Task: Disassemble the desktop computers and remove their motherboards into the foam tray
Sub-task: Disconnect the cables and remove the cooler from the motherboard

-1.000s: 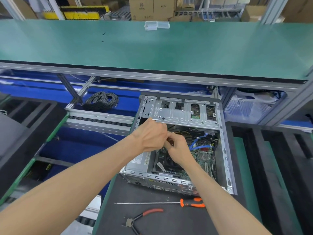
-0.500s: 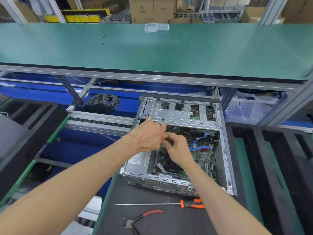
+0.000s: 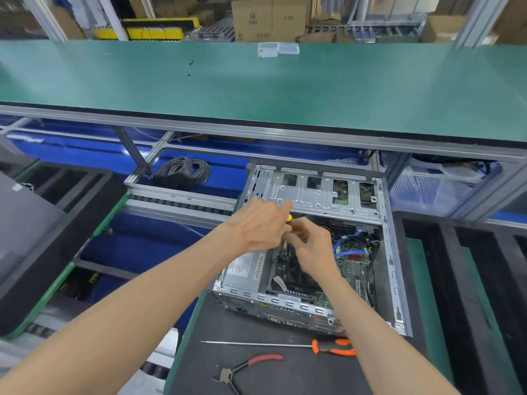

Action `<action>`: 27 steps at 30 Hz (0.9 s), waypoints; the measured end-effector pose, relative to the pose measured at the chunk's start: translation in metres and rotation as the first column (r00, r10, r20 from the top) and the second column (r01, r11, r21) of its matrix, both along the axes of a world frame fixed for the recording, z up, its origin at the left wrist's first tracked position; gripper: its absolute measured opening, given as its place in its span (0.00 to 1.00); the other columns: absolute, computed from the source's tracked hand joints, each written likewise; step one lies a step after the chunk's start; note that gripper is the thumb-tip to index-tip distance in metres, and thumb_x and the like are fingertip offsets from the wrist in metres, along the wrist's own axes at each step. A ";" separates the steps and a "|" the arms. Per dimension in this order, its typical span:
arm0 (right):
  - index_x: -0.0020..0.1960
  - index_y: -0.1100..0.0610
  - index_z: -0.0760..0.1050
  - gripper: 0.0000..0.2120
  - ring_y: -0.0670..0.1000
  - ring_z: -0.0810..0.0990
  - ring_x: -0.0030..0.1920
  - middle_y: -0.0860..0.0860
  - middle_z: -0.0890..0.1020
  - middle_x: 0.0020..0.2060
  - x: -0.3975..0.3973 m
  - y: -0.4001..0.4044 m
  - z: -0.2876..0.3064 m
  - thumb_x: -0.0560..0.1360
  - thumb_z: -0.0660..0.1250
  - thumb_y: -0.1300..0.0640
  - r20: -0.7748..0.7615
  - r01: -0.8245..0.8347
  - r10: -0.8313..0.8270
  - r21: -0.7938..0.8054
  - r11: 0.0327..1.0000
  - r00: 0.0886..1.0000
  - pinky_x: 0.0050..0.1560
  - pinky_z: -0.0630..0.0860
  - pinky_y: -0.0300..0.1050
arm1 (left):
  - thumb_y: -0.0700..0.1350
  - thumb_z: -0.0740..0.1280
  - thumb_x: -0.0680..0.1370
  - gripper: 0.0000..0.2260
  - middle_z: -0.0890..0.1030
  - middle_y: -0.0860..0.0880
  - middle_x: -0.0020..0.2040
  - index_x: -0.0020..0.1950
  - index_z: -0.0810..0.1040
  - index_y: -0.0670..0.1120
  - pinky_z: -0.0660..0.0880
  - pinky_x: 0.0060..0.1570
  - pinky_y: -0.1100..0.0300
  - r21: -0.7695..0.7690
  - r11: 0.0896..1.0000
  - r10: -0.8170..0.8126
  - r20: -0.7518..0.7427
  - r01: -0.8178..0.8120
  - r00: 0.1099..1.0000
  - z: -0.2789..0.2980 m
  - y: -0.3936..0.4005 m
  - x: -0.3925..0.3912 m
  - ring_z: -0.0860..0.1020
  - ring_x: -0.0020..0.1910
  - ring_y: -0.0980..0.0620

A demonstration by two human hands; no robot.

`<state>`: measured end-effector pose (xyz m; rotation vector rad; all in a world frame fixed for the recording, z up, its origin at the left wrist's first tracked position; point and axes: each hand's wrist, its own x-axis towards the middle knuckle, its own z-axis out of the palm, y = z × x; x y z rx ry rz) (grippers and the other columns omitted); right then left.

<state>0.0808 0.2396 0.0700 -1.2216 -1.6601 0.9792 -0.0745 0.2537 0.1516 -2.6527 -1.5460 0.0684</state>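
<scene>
Open desktop case (image 3: 319, 252) lay on its side on the dark mat (image 3: 256, 374) of the tabletop, side panel off, far end tucked just under the edge of the green upper shelf (image 3: 256, 89). Motherboard (image 3: 352, 266) was still inside, right half visible with blue cables (image 3: 346, 248) across it; silver drive cage (image 3: 322, 192) spanned the far end, power supply box (image 3: 245, 269) filled the near-left corner.

Both hands met over the case's left-centre, just below the drive cage edge. Left hand (image 3: 259, 226) had fingers curled around a small yellow-tipped part (image 3: 289, 218); what exactly it was, cannot tell. Right hand (image 3: 310, 243) pinched at the same spot, fingertips touching the left's; what it gripped was hidden.

Tight room inside: case walls right and near, cage at the far end. Foam tray (image 3: 467, 280), black with long slots, sat just beside the case's right wall. Near edge of the mat held an orange-handled screwdriver (image 3: 285, 345) and red-handled pliers (image 3: 245, 366), apart from the case. Another black tray (image 3: 57, 223) sat at left beyond a blue gap.
</scene>
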 end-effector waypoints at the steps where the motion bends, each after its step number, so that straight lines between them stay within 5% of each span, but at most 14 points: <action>1: 0.45 0.53 0.79 0.05 0.48 0.79 0.39 0.44 0.82 0.36 0.003 0.001 0.000 0.75 0.73 0.62 -0.005 -0.003 0.003 -0.014 1.000 1.000 0.43 0.75 0.40 | 0.49 0.57 0.83 0.09 0.73 0.48 0.35 0.55 0.69 0.43 0.73 0.44 0.50 0.004 0.999 -0.051 -0.005 0.051 0.999 0.001 -0.001 0.001 0.69 0.30 0.48; 5: 0.45 0.51 0.78 0.07 0.48 0.77 0.38 0.45 0.80 0.35 0.010 0.001 0.000 0.77 0.70 0.62 0.023 -0.054 0.054 -0.013 0.998 0.998 0.41 0.72 0.40 | 0.48 0.52 0.83 0.11 0.75 0.46 0.38 0.54 0.69 0.43 0.64 0.40 0.53 0.065 0.989 -0.126 -0.101 0.133 0.987 0.000 0.004 0.004 0.68 0.30 0.48; 11: 0.46 0.49 0.77 0.09 0.43 0.71 0.34 0.42 0.76 0.32 0.012 0.002 0.002 0.79 0.67 0.63 0.057 -0.103 0.105 -0.027 0.994 0.993 0.38 0.66 0.37 | 0.47 0.53 0.83 0.09 0.77 0.44 0.43 0.57 0.68 0.44 0.64 0.43 0.53 0.026 0.976 -0.214 -0.088 0.217 0.973 0.001 0.009 0.004 0.74 0.38 0.46; 17: 0.47 0.45 0.76 0.09 0.46 0.68 0.33 0.49 0.75 0.33 0.009 -0.002 0.002 0.80 0.66 0.59 0.052 -0.206 0.208 -0.033 0.978 0.977 0.37 0.64 0.41 | 0.48 0.47 0.85 0.21 0.72 0.48 0.31 0.40 0.74 0.44 0.68 0.32 0.55 0.029 0.997 -0.070 -0.126 0.075 0.990 0.001 0.006 0.005 0.68 0.27 0.47; 20: 0.46 0.48 0.75 0.09 0.46 0.69 0.33 0.49 0.75 0.33 0.003 -0.003 0.003 0.75 0.74 0.58 0.011 -0.170 0.170 -0.033 0.985 0.985 0.38 0.67 0.41 | 0.58 0.43 0.83 0.29 0.69 0.48 0.26 0.32 0.71 0.44 0.62 0.29 0.56 -0.046 0.995 0.085 -0.092 -0.089 0.992 -0.008 0.002 0.005 0.71 0.28 0.46; 22: 0.42 0.47 0.76 0.12 0.45 0.71 0.33 0.44 0.78 0.33 0.000 -0.002 0.003 0.72 0.76 0.61 0.008 -0.106 0.106 -0.022 0.994 0.994 0.37 0.68 0.39 | 0.65 0.47 0.82 0.31 0.69 0.48 0.26 0.28 0.68 0.45 0.68 0.32 0.55 -0.110 0.979 0.171 -0.004 -0.171 0.985 -0.008 -0.001 0.010 0.71 0.28 0.46; 25: 0.38 0.42 0.74 0.18 0.42 0.70 0.31 0.39 0.77 0.29 0.003 0.001 0.003 0.72 0.74 0.64 0.047 -0.071 0.070 0.013 0.997 0.996 0.34 0.66 0.35 | 0.64 0.53 0.82 0.27 0.70 0.49 0.28 0.36 0.69 0.44 0.68 0.38 0.53 -0.026 0.991 0.134 0.021 -0.134 0.991 -0.002 -0.001 0.011 0.70 0.29 0.47; 27: 0.38 0.44 0.76 0.15 0.43 0.69 0.30 0.41 0.77 0.28 0.006 0.002 0.002 0.74 0.71 0.64 0.068 -0.080 0.079 0.016 0.997 0.995 0.33 0.65 0.35 | 0.53 0.58 0.83 0.13 0.73 0.48 0.34 0.49 0.70 0.44 0.68 0.42 0.53 -0.013 1.000 0.008 0.085 -0.007 0.996 -0.001 -0.002 0.011 0.72 0.33 0.46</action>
